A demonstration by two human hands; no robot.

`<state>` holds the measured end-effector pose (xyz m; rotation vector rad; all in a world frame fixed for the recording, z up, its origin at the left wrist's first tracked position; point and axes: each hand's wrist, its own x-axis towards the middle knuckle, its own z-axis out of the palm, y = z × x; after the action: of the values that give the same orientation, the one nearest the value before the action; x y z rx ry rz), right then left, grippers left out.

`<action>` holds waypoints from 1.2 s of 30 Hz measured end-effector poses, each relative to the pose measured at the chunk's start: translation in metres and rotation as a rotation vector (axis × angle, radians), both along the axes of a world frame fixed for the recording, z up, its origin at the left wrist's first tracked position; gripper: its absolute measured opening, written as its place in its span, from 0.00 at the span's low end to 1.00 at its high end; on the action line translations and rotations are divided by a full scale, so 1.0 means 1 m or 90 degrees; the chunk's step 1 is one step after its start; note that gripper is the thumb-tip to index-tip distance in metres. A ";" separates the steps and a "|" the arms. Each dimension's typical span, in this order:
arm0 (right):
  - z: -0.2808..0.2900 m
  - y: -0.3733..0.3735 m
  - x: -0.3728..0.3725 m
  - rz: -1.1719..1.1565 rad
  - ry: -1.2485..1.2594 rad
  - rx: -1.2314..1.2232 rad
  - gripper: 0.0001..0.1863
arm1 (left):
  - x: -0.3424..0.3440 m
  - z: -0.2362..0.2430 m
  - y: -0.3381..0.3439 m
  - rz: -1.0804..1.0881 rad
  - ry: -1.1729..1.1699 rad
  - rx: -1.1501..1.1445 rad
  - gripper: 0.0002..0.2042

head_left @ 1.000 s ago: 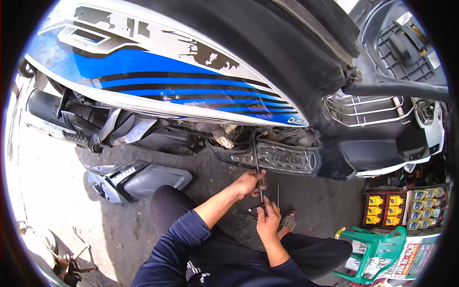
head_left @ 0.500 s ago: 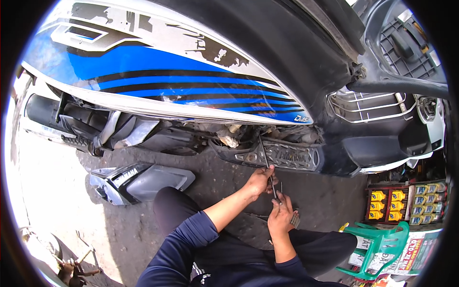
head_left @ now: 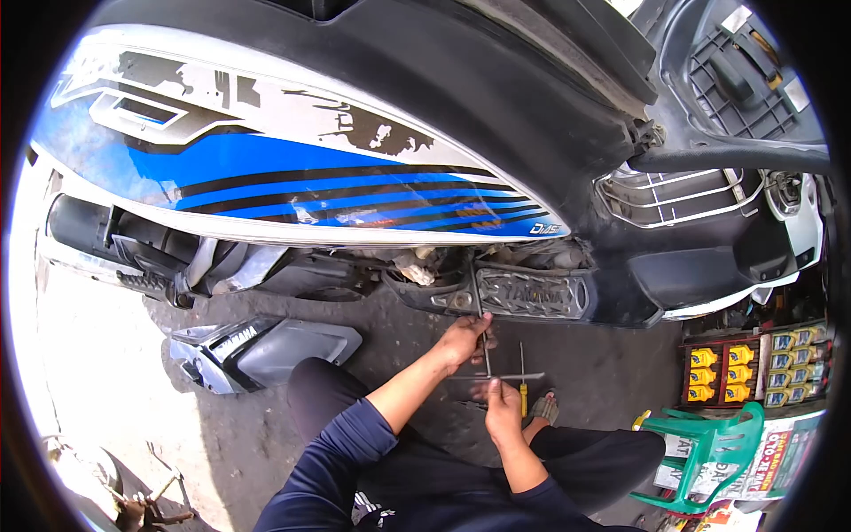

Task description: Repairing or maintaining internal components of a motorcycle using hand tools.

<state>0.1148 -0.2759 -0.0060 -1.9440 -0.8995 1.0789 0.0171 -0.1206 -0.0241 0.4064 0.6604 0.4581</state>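
Near footboard (head_left: 532, 295), left hand (head_left: 464, 344) curls round T-handled wrench (head_left: 478, 293), right hand (head_left: 505, 413) grip unclear — off-axis push could slip wrench.

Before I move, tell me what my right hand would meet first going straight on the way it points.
Most likely the T-shaped tool's crossbar, just ahead of your right hand; this single view leaves unclear whether they touch or how their depths compare.
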 end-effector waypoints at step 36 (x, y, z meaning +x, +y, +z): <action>0.003 -0.005 -0.011 -0.039 -0.030 0.122 0.13 | 0.002 0.004 0.004 0.064 -0.049 0.041 0.17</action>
<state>0.1037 -0.2814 -0.0028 -1.8317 -0.9281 0.8823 0.0192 -0.1170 -0.0198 0.4152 0.5948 0.5883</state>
